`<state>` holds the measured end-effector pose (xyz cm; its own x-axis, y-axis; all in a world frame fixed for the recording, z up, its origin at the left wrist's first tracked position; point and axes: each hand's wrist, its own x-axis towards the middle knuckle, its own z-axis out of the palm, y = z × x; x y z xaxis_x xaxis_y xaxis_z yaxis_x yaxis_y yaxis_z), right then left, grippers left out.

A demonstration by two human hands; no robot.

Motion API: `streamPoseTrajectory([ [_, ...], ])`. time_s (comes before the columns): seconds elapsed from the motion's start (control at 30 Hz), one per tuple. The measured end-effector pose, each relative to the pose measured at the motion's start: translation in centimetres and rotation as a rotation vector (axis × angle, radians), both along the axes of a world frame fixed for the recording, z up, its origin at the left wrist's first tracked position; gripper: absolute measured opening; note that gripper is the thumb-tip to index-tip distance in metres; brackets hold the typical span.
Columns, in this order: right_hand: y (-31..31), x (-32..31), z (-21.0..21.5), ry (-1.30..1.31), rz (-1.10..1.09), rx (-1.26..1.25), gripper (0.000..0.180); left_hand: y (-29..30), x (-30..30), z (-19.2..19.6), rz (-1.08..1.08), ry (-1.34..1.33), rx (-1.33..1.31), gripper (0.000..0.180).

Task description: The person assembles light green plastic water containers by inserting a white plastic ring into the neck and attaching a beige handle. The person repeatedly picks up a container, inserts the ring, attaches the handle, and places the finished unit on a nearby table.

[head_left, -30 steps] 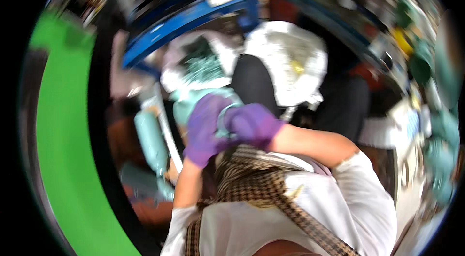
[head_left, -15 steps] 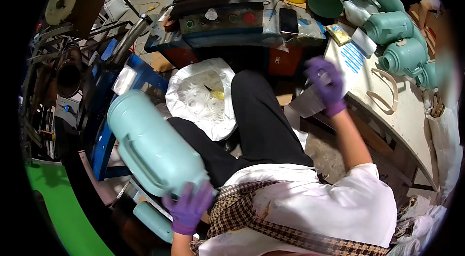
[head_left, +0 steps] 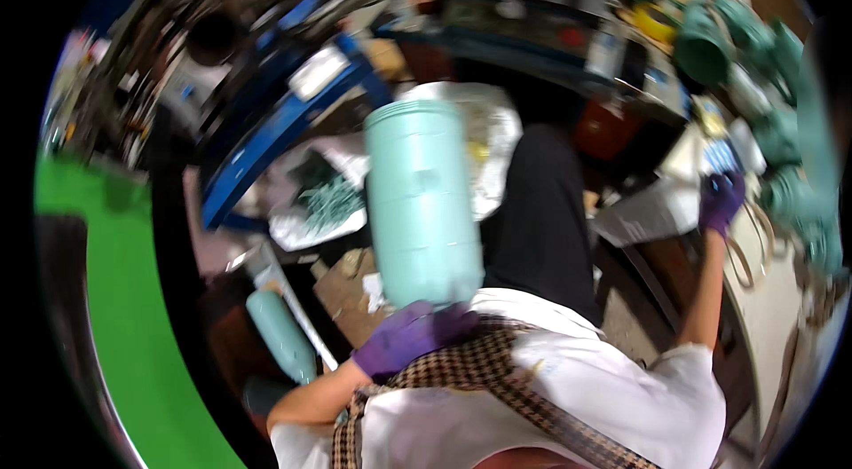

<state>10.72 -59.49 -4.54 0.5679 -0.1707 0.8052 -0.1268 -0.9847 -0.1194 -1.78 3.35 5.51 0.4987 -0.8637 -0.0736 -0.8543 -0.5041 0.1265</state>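
Observation:
A large pale green plastic thermos casing [head_left: 422, 194] stands over my lap, its threaded end away from me. My left hand [head_left: 417, 336], in a purple glove, grips its near end, the fingers curled against the base. Out to the right, my purple-gloved right hand [head_left: 721, 201] is at the edge of the side table, by a sheet with blue stripes [head_left: 721, 156]. Its fingers are smeared by motion, so whether they hold anything is unclear. A white sheet [head_left: 652, 213] hangs at the table edge beside that hand.
Several green thermos casings [head_left: 706, 47] crowd the right side, near a yellow tape roll [head_left: 655, 23] and a phone [head_left: 633, 65]. Between a blue stand [head_left: 284, 145] and my legs are a bag with green scraps [head_left: 333, 203] and a white bag [head_left: 499, 145]. A smaller green casing [head_left: 280, 336] lies lower left.
The casing has swung from the left to over my lap, more upright in view, its handle turned out of sight. My right hand has reached right to the striped sheet. The view has shifted.

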Motion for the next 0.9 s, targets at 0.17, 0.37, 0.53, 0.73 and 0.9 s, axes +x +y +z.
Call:
streamPoseTrajectory([
  [0.17, 17.8, 3.5, 6.2, 0.062, 0.662, 0.838, 0.022, 1.1, 0.5, -2.8, -0.414, -0.988, 0.357, 0.044],
  [0.37, 40.1, 9.6, 11.7, 0.595, 1.261, 0.809, 0.015, 1.1, -0.2, -4.6, -0.111, -0.522, 0.026, 0.056],
  [0.53, 45.0, 10.1, 11.9, 0.798, 1.145, 0.935, 0.021, 0.3, -1.0, -5.1, -0.091, -0.931, 0.410, 0.055],
  [0.73, 46.5, 12.8, 9.3, 0.349, 1.041, 0.546, 0.076, 3.1, -4.4, -3.9, 0.323, -0.462, -0.016, 0.063],
  [0.9, 48.6, 11.4, 7.9, 0.659, 1.037, 1.287, 0.052, 5.5, -8.0, -2.6, 0.710, 0.143, -1.078, 0.096],
])
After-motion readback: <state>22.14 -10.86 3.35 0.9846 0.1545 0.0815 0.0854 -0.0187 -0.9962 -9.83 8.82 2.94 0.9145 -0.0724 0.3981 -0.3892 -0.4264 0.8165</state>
